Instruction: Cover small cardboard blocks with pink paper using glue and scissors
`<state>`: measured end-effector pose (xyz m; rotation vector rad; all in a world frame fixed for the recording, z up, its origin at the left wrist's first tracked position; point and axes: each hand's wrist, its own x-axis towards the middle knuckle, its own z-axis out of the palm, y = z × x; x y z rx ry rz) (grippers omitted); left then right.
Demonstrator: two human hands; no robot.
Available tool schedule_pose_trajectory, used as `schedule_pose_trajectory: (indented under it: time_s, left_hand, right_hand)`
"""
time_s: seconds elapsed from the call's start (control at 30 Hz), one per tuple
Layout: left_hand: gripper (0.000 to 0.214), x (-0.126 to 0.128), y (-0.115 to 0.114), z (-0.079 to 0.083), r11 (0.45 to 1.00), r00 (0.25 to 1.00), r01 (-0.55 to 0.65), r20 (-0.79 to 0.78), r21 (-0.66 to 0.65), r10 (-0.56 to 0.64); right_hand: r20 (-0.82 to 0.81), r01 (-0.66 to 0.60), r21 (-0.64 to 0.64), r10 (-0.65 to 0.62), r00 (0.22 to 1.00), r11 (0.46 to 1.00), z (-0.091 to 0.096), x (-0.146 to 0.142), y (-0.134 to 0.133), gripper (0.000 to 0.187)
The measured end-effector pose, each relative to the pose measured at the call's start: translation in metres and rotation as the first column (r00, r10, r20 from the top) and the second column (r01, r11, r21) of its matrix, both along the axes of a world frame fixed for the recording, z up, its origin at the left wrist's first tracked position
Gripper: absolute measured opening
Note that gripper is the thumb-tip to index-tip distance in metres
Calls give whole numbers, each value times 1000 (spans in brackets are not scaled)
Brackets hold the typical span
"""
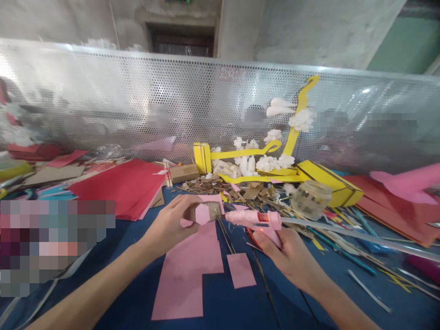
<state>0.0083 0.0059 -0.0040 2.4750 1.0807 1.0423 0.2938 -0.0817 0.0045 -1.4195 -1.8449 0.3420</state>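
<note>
My left hand (172,224) is closed around a small cardboard piece (212,210) with a pink paper piece (202,213) against it, held just above the blue table. My right hand (287,256) grips a pink hot glue gun (256,221). Its nozzle points left and touches the cardboard piece. A long clear glue stick (360,238) sticks out of the gun's back to the right. Below my hands lie a large pink paper sheet (187,279) and a small pink rectangle (241,270).
A perforated metal screen (137,101) walls off the back. Red paper sheets (120,185) lie at left, a yellow paper model with white cotton (271,158) and a glass jar (311,198) at centre right. Scraps and strips litter the blue table (227,307).
</note>
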Motion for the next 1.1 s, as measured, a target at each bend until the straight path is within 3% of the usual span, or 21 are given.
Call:
schedule_pose_trajectory:
  time_s: [0.13,0.3,0.47,0.63,0.8,0.9,1.1]
  left_hand:
    - [53,-1,0,0,996,996,81,-21,-21,-82]
    - [52,-2,1,1,1000,999,28,19,-14,-27]
    - [53,-3,2,0,994,995,103,1,-27,-103]
    - [53,-3,3,-1,999,999,36,35,-3,-36]
    - [55,-3,5,0,994,994,105,27,-37,-104]
    - [54,-2,6,-1,997,997,71,34,-32,-69]
    - [42,-2,12,-3,995,980,48,197,-82,-31]
  right_hand:
    - [-42,20,-11,-21,999,1000,-1,0,0,51]
    - [-23,-3,-62,2,1000,998,-1,2,0,54]
    - [-39,-3,-38,1,999,999,1,1,0,52]
    - [-18,-5,-53,4,1000,999,0,2,1,53]
    - [-56,5,-27,-7,998,1000,-3,3,2,52]
    - [-42,-3,-49,1,999,999,-1,3,1,52]
    - [-144,-12,-76,1,990,997,-2,5,2,53]
